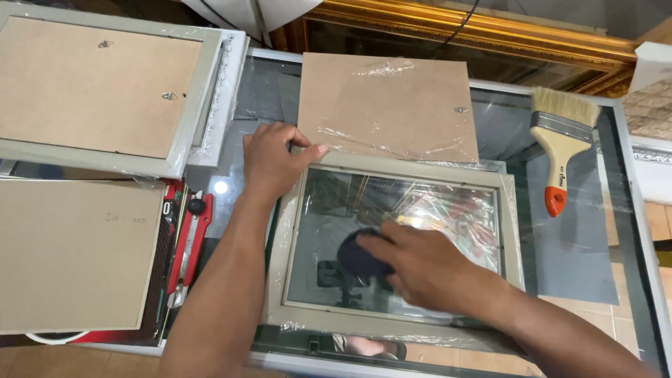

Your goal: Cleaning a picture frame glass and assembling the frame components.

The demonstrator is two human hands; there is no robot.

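Note:
A grey picture frame (399,170) wrapped in clear plastic lies face down on a glass-topped table (616,210). Its glass pane (329,210) shows inside. My left hand (269,161) rests flat on the frame's upper left corner, fingers spread. My right hand (420,266) presses a dark blue cloth (353,255) against the glass pane near its middle. A brown backing board (388,105) lies just beyond the frame, partly covered by plastic film.
A wide paintbrush (560,143) with a cream and orange handle lies at the right. Another frame with a brown back (98,87) sits at the far left, a loose brown board (73,255) below it. A red tool (189,241) lies between board and frame. A gilt frame (490,31) stands behind.

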